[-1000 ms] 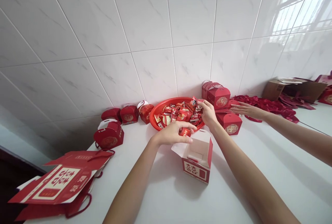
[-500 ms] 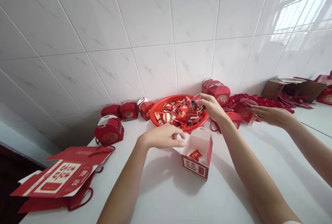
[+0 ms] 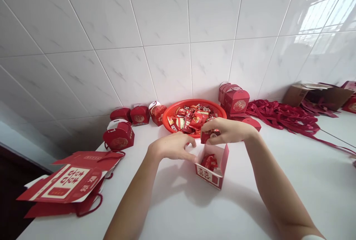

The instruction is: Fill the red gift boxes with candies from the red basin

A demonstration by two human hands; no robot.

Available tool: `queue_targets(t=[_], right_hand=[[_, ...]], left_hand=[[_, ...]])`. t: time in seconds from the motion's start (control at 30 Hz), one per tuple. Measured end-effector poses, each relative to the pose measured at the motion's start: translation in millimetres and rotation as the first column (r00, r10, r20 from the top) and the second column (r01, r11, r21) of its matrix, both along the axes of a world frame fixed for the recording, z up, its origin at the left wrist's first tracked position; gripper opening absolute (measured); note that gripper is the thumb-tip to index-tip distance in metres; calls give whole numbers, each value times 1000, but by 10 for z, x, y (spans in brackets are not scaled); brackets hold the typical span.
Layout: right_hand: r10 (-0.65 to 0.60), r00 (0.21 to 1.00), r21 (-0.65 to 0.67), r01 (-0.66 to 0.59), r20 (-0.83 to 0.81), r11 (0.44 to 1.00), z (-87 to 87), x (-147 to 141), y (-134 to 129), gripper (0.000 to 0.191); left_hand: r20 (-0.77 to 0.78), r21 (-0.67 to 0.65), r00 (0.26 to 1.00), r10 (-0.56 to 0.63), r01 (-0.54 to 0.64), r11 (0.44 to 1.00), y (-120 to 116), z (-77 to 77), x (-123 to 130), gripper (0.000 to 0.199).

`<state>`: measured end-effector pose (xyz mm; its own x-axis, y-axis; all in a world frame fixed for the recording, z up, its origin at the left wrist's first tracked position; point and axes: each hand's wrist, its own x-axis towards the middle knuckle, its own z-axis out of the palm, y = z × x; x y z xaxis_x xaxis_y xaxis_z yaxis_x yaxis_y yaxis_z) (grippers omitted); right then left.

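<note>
An open red-and-white paper candy box (image 3: 210,176) stands in front of me with red wrapped candies (image 3: 209,162) inside. My left hand (image 3: 174,147) is at its left side, fingers bent and thumb against the edge by the white flap. Above the back of the box, my right hand (image 3: 226,130) pinches a small dark red packet (image 3: 206,136) with printed lettering; the fingers cover part of it. Just behind both hands sits a red plastic basket (image 3: 166,115) holding many wrapped sweets.
Closed red gift boxes (image 3: 119,136) stand left of the basket, with more boxes (image 3: 236,101) stacked to its right. Flat red paper bags (image 3: 66,182) lie at the left table edge. Red ribbons (image 3: 283,115) and a cardboard carton (image 3: 299,95) are at the right by the tiled wall.
My right hand has come from the basket to above the box and now holds a different-looking packet. More candy lies in the box. Another person's hand at the right has withdrawn.
</note>
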<state>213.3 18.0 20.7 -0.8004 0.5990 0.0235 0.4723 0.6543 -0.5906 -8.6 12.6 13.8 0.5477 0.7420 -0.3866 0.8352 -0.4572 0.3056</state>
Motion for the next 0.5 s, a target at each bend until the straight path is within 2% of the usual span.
queue_targets(t=[0.1, 0.23, 0.33, 0.4, 0.5], right_hand=[[42, 997, -74, -37, 66, 997, -9, -11, -10, 16], [-104, 989, -19, 107, 109, 994, 37, 34, -76, 23], [-149, 980, 8, 149, 128, 989, 105, 132, -167, 30], [-192, 970, 17, 192, 151, 981, 138, 221, -220, 41], [-320, 915, 35, 321, 244, 946, 137, 353, -243, 60]], left_hand=[[-5, -10, 1000, 5, -5, 1000, -20, 5, -3, 66], [-13, -3, 1000, 27, -28, 1000, -46, 8, -16, 73], [-14, 7, 1000, 18, -18, 1000, -58, 3, -23, 75], [-8, 9, 1000, 15, -15, 1000, -67, -5, -17, 76], [-15, 9, 1000, 15, -15, 1000, -98, -12, 5, 75]])
